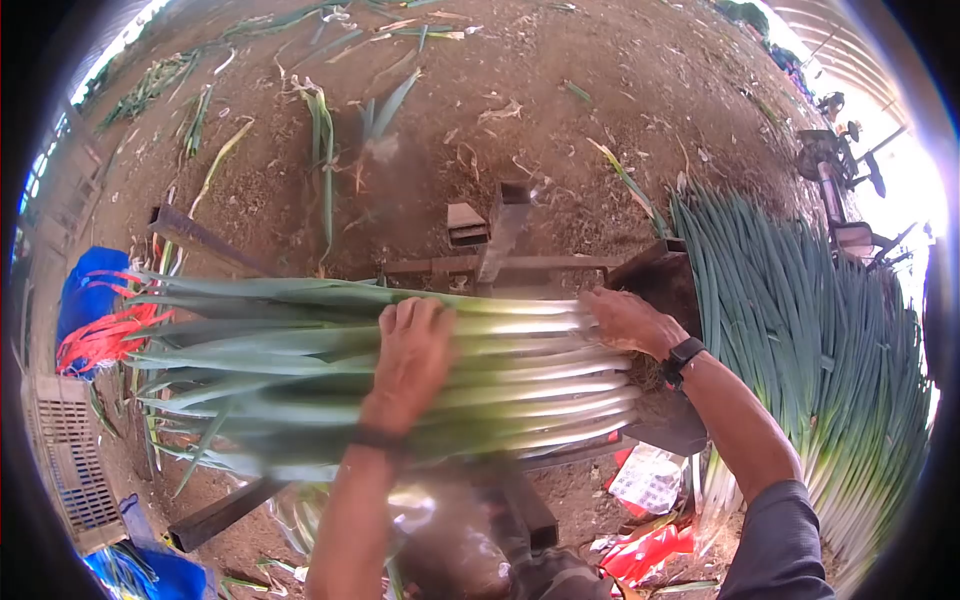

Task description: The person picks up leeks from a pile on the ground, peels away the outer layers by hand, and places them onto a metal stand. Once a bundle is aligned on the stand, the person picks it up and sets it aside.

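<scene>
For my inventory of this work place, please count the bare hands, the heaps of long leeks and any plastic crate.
Bare hands: 2, the left hand and the right hand.
Heaps of long green-and-white leeks: 2, the bundle under the hands and the big pile at right.
Grey slatted plastic crate: 1.
Total: 5.

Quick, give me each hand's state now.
Left hand: open, palm down on the leeks.
Right hand: against the leeks' white ends; grip cannot be told.
</scene>
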The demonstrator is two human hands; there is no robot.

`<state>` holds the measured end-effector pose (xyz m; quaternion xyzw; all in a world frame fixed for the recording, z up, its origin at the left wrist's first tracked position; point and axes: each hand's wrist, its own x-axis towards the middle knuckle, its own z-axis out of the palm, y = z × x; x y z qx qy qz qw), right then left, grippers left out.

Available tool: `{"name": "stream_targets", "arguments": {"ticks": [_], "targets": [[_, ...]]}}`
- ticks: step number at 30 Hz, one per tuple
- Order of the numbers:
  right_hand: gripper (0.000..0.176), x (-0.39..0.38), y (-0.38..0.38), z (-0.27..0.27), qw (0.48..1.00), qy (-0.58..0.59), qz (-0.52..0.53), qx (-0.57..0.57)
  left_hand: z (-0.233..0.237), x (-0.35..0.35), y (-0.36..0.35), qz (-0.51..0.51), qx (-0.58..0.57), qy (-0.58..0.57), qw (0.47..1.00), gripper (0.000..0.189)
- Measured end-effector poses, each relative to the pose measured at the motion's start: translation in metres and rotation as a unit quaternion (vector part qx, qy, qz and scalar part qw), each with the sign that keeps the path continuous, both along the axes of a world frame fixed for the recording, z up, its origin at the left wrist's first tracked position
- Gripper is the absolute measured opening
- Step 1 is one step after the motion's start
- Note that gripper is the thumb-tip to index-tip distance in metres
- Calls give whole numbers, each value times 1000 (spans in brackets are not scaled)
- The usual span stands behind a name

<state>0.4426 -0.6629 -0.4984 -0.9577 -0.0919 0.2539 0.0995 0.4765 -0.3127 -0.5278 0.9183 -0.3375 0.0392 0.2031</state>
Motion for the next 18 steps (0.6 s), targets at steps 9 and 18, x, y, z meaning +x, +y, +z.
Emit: {"name": "stream_targets", "arguments": {"ticks": [9, 18], "targets": [[47, -7, 4, -2, 1000, -3, 11, 17, -3, 16, 7, 27, 102, -19, 994, 83], [38, -21, -1, -21, 999, -40, 26, 25, -9, 3, 14, 20, 85, 3, 996, 67]]}}
